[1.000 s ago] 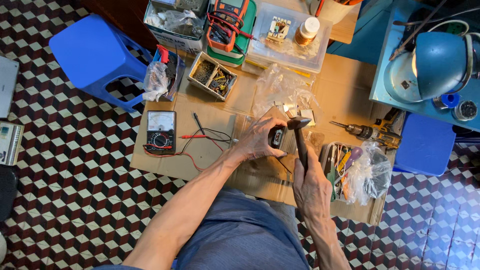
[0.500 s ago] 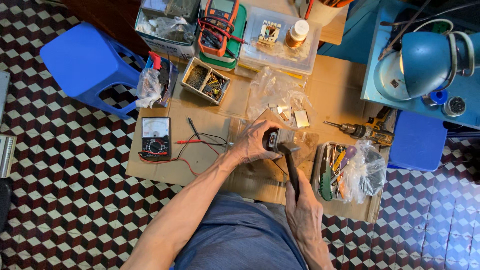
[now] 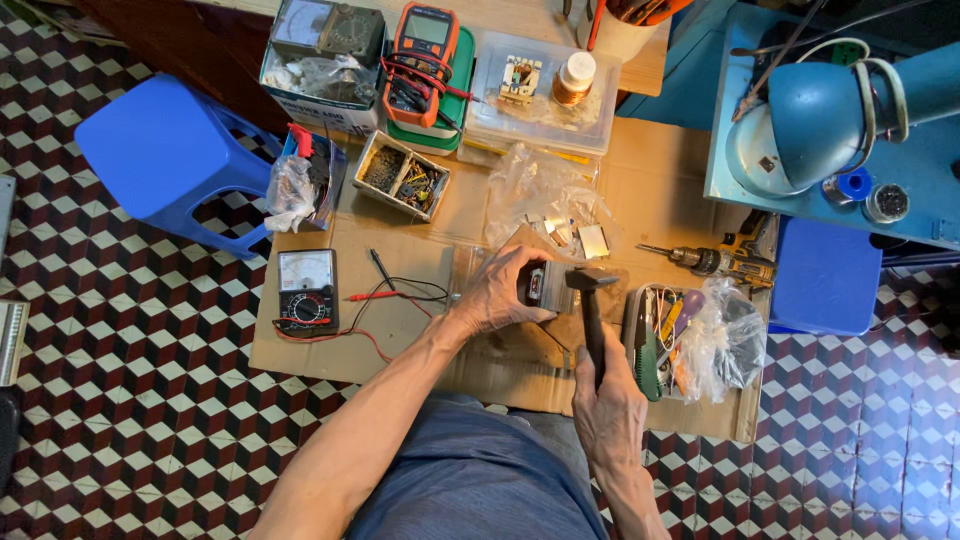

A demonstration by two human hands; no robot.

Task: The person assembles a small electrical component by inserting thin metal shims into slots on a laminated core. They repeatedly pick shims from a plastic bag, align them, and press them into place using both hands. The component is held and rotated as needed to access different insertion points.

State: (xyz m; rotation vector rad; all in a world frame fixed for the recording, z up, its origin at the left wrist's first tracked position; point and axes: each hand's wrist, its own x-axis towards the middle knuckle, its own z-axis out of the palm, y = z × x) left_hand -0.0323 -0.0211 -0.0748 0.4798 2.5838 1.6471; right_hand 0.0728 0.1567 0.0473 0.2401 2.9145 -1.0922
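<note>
Small dark metal block [image 3: 540, 287] clamped in left hand [image 3: 500, 295], right hand [image 3: 605, 410] gripping dark-handled hammer [image 3: 590, 310].

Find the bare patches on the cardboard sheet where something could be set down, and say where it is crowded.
Bare cardboard: between clear plastic bag and blue cabinet; also below analog multimeter, beside left hand. Crowded: top edge, and right hand by the tool tray.

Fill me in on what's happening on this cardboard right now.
A person sits over a sheet of cardboard on the tiled floor. The left hand steadies a small dark block-shaped part, while the right hand grips a hammer whose head sits right against that part. An analog multimeter with red and black leads lies to the left, a cordless drill to the right.
</note>
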